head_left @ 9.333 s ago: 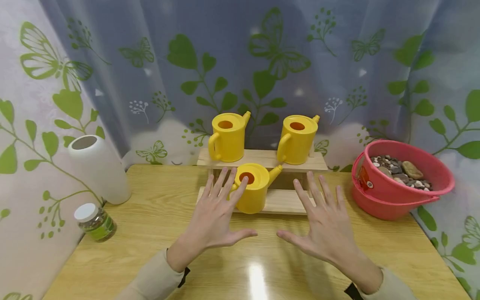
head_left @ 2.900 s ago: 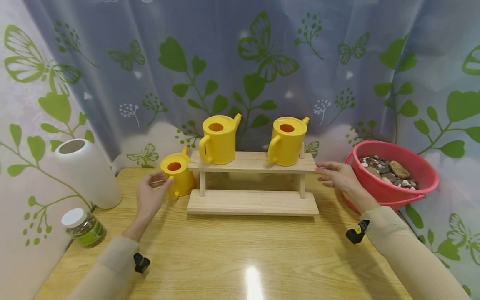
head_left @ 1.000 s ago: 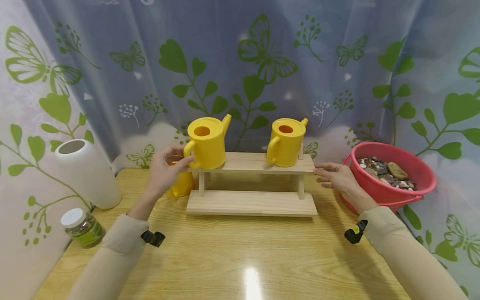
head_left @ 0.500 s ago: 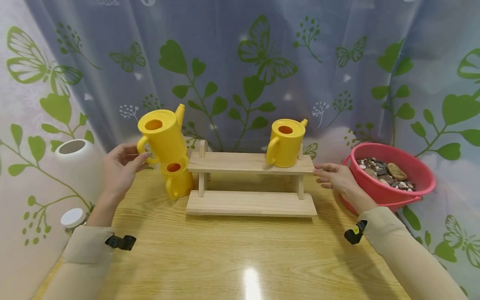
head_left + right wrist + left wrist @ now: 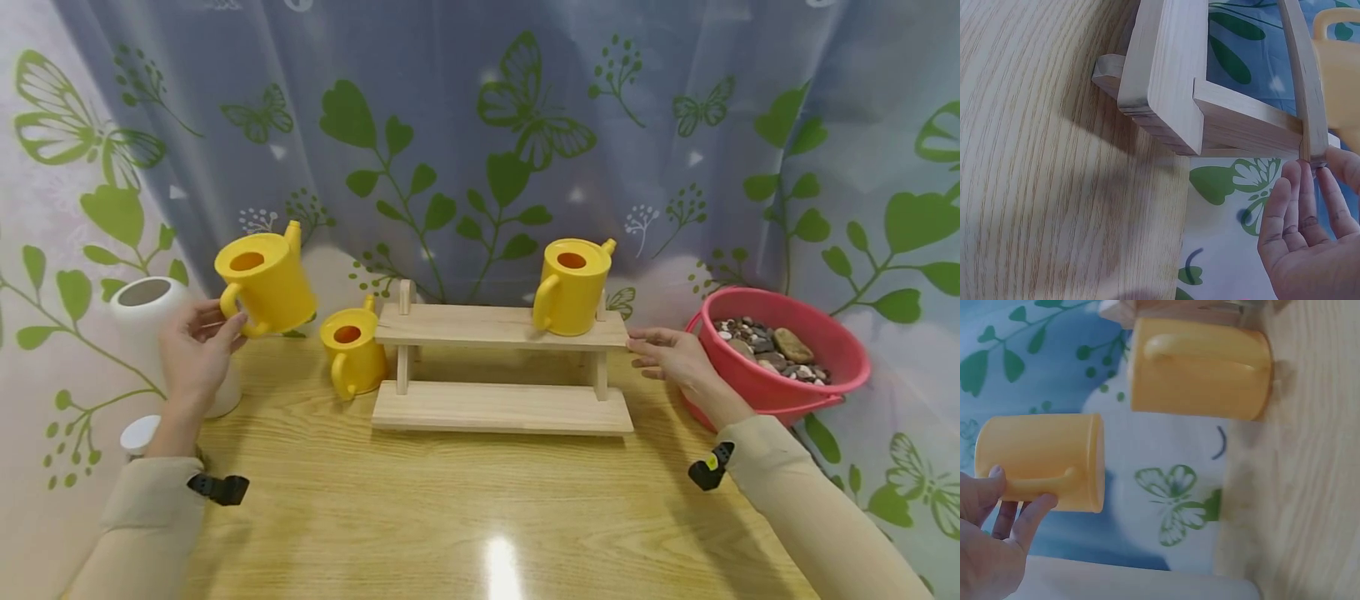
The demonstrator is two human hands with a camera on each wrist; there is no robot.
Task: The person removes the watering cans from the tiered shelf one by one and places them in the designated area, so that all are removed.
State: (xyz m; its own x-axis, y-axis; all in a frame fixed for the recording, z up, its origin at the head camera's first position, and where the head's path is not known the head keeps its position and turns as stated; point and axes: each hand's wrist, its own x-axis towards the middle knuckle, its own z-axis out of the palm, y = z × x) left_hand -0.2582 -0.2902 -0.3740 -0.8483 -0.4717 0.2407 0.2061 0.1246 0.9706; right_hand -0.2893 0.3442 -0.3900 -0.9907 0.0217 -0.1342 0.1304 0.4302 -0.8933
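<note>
My left hand (image 5: 197,354) pinches the handle of a yellow watering can (image 5: 273,287), held slightly tilted in the air at the left, in front of the curtain. Thumb and fingers on that handle show in the left wrist view. A second yellow watering can (image 5: 360,362) stands on the table against the left end of a two-tier wooden stand (image 5: 487,325). The third watering can (image 5: 577,292) is upright on the top tier, towards the right. At that tier's right end, my right hand (image 5: 682,362) holds the board's corner (image 5: 1315,147) between thumb and fingertips.
A white vase (image 5: 146,293) and a white-lidded jar (image 5: 140,433), both partly hidden by the left arm, stand at the left. At the right is a pink bucket (image 5: 772,400) with stones (image 5: 791,346). A patterned curtain (image 5: 450,108) hangs behind the table (image 5: 420,517).
The left hand set the lower-tier watering can on the table, then took another off the top tier and carried it left. The right hand came to the stand's end and stays there.
</note>
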